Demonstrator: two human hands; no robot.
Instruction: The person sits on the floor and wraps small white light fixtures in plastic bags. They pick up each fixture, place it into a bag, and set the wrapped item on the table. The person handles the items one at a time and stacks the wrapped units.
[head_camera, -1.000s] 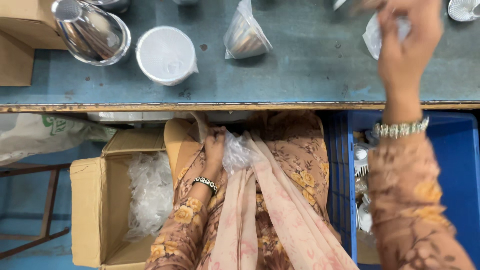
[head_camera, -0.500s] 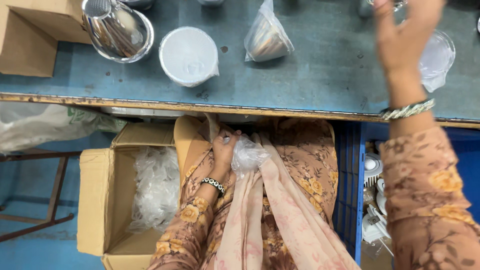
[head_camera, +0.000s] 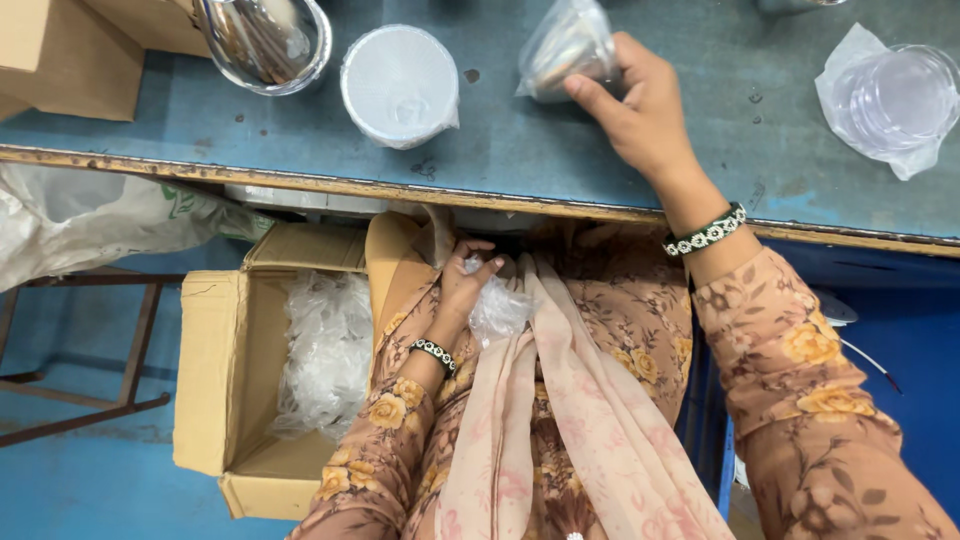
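Fingers of the right hand (head_camera: 640, 110) are curled round a bagged steel cup (head_camera: 565, 48) on the blue worktable (head_camera: 560, 160), thumb and fingertips closed on its clear wrapping; the cup lies tilted near the table's far edge. Fingers of the left hand (head_camera: 465, 280) are bent loosely over a crumpled clear plastic bag (head_camera: 500, 310) held in the lap, just below the table's front edge. To the left of the bagged cup stands a white-wrapped round container (head_camera: 400, 85), and beyond it a bare steel vessel (head_camera: 265, 40) beside a cardboard carton (head_camera: 60, 55). At far right a stack of clear lids in plastic (head_camera: 890, 100) lies well apart from the right hand. An open cardboard box (head_camera: 215, 380) holding more clear bags (head_camera: 325, 350) sits on the floor beside the left arm. Half a second earlier the right hand was raised at the right of the table, away from the cup; it has since come down onto it, while the left hand has stayed in the lap.
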